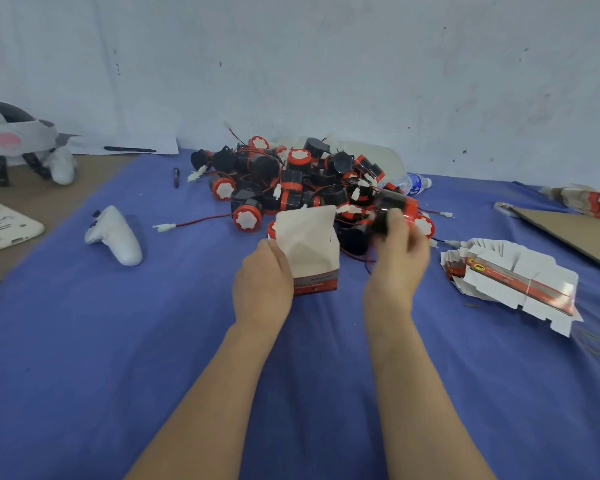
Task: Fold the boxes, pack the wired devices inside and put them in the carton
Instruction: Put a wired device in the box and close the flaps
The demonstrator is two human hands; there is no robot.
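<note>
- The right hand point(397, 252) has its fingers curled round a black and red wired device point(394, 207), held up by the pile.
- The left hand point(262, 282) grips a small open box point(309, 247) standing on the blue cloth point(118, 341).
- The pile of devices point(291, 178) sits just behind the box.
- Flat boxes point(510, 282) lie to the right.

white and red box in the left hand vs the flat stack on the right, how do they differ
The white and red cardboard box is opened into shape; the stack of flat white and red box blanks is unfolded. The left hand holds the box; the stack lies on the blue cloth. Both: white card, red print.
</note>
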